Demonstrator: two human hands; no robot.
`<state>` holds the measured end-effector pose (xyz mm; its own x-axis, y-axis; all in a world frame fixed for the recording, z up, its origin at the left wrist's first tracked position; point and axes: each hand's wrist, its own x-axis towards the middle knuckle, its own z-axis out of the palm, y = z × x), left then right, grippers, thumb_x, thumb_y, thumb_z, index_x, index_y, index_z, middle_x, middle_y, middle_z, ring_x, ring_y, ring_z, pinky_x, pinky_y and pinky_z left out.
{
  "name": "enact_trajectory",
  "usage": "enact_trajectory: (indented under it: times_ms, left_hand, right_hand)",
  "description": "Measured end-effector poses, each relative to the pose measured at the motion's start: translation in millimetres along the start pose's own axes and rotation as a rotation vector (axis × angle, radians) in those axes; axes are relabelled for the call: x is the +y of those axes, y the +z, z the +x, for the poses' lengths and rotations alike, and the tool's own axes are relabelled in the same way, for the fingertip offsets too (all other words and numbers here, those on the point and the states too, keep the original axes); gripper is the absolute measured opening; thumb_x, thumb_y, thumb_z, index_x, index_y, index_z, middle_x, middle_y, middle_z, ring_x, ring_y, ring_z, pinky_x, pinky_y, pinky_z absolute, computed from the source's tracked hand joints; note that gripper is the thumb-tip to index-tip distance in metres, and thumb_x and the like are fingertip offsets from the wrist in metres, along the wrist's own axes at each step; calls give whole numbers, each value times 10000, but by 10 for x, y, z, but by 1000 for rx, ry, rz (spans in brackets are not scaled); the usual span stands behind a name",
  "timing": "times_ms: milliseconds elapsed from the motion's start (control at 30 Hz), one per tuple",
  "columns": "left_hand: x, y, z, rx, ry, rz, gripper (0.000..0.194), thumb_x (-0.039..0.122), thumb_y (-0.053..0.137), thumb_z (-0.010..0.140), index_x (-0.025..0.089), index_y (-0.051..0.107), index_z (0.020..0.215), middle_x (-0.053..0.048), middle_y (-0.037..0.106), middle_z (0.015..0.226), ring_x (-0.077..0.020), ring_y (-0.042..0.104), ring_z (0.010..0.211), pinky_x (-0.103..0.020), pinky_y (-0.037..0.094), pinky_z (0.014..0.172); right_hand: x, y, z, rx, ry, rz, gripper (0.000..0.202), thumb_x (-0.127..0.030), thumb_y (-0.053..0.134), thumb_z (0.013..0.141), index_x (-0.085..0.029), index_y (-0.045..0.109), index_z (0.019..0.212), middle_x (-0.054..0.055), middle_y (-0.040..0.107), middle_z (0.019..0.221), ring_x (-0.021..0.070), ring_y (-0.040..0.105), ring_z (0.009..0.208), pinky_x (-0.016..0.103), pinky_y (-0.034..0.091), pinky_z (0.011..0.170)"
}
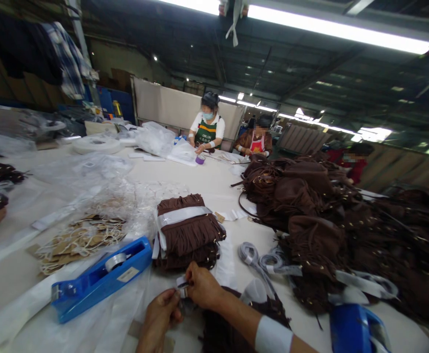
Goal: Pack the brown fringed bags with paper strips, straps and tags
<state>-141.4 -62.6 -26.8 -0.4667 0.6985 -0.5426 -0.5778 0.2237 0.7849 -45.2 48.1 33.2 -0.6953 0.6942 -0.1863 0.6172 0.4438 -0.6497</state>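
My right hand (205, 287) is closed in a pinch on a small whitish strip (182, 283), which looks thin and folded or rolled. Thumb and fingers of my left hand (160, 318) close on the lower end of the same strip. Partly hidden under my right forearm lies a brown fringed bag (217, 326) with a strap and a translucent white piece (254, 291). Just beyond my hands is a stack of brown fringed bags (190, 228), with a pale band (185, 214) across the top one.
A blue tape dispenser (104, 282) stands left of my hands, near corded brown tags (85, 238). Grey coiled straps (249, 253) and a large heap of brown bags (302, 196) lie right. Another blue dispenser (357, 328) sits lower right. Co-workers (209, 127) work across the table.
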Motion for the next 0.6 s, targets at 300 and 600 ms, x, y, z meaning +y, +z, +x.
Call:
enact_trajectory:
  times_ms: [300,600]
  left_hand:
    - [71,100,-112,-10,-16,33,660,614,782,547,135,634,977,33,566,449,-128,535,413,-228,434,438]
    - [113,180,-194,-1,101,95,678,713,697,572,132,649,917,44,517,397,-120,454,399,-226,336,439]
  right_hand:
    - [-82,-25,-104,105,6,-57,171,-78,585,698,-188,644,814,30,673,883,161,599,842,232,371,714]
    - [-81,-41,-146,55,-15,44,270,-70,528,757,-173,726,909,49,722,937,177,635,919,241,415,819]
